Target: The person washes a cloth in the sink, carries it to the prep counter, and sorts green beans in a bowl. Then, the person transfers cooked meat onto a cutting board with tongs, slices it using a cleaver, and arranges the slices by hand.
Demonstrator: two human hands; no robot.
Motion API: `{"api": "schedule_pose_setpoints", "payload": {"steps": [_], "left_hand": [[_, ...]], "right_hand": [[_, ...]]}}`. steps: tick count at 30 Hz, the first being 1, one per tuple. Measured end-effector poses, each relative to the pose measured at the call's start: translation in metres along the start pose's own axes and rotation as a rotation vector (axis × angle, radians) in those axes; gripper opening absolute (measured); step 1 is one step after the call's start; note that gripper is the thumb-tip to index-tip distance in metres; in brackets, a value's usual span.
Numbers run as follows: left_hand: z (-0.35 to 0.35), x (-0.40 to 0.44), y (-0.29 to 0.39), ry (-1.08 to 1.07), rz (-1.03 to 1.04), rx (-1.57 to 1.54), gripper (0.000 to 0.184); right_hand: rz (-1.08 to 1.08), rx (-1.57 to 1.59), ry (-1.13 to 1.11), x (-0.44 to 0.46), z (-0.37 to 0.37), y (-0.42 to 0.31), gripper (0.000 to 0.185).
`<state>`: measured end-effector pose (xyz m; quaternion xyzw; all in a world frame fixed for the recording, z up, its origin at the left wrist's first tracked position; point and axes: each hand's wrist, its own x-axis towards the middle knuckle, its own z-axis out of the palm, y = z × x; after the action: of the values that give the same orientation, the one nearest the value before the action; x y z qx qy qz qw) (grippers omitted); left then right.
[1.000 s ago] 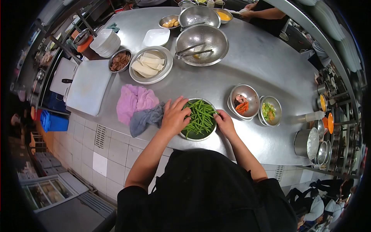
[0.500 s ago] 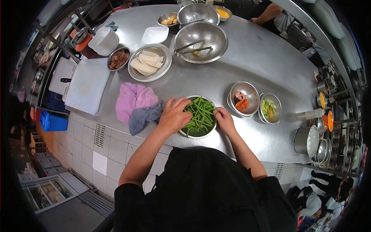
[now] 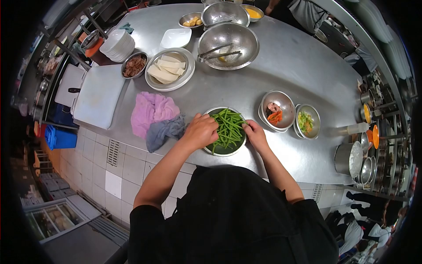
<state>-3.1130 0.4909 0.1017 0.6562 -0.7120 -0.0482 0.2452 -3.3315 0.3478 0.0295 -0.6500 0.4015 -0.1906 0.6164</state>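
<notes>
A round metal bowl [image 3: 224, 154] heaped with green beans [image 3: 229, 128] stands near the table's front edge, right before me. My left hand [image 3: 201, 132] reaches over the bowl's left side, its fingers curled together against the beans. At the right rim is my right hand [image 3: 256, 134], thumb and fingers closed beside the bean ends. Whether those fingertips pinch a bean or the rim I cannot tell. Just left of my left hand lie a grey cloth [image 3: 165, 133] and a pink cloth [image 3: 154, 112], both crumpled.
To the right sit a bowl with carrot and meat pieces [image 3: 274, 117] and a bowl of chopped greens [image 3: 305, 123]. Farther back are a large metal bowl [image 3: 246, 39] with tongs, white slabs on a plate [image 3: 166, 70], stacked white dishes [image 3: 118, 46] and a cutting board [image 3: 99, 94].
My left hand's fingers, spread over the beans before, are now curled in closer together. The right hand stays at the rim. A person at the far side has shifted.
</notes>
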Motion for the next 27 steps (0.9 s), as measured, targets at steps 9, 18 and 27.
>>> {"api": "schedule_pose_setpoints", "payload": {"steps": [9,18,27], "left_hand": [[0.007,0.004,-0.004,-0.057,-0.061,0.013,0.011],[0.011,0.005,-0.003,-0.123,-0.1,0.073,0.015],[0.017,0.003,-0.006,-0.06,-0.007,0.06,0.005]], "right_hand": [[-0.005,0.0,0.003,0.0,0.001,-0.002,0.026],[-0.003,0.006,0.003,-0.001,0.001,-0.006,0.025],[-0.067,-0.018,0.028,0.0,0.002,0.0,0.026]]}}
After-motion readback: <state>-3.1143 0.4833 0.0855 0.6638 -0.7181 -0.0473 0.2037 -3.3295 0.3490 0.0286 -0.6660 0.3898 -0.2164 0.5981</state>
